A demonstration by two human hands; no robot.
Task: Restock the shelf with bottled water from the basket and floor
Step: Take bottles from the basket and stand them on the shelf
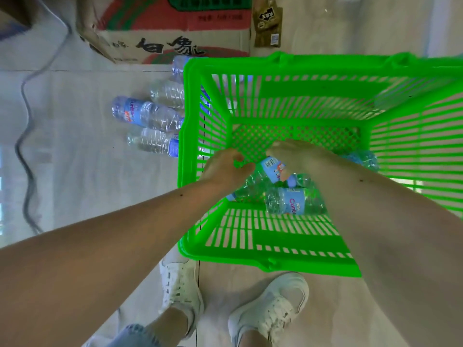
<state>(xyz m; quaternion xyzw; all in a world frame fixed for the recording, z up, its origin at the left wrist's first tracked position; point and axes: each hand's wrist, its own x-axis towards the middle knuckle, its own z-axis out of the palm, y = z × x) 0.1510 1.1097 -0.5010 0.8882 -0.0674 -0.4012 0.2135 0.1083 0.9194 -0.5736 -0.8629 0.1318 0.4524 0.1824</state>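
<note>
A bright green plastic basket [313, 68] stands on the floor in front of me. Clear water bottles with blue labels lie on its bottom. My right hand [293, 152] reaches into the basket and grips one labelled bottle [265, 172] from above. My left hand [225, 169] is beside it with curled fingers at the same bottle's lower body; whether it holds the bottle is unclear. A second bottle [293, 201] lies just below, and another [363, 159] is partly hidden behind my right forearm. Several more bottles [147, 113] lie on the floor left of the basket.
A cardboard box [165, 28] with printed characters stands behind the floor bottles. A grey cable [25, 101] snakes over the pale floor at the left. A brown packet [266, 23] lies behind the basket. My two white shoes [268, 311] are just in front of the basket.
</note>
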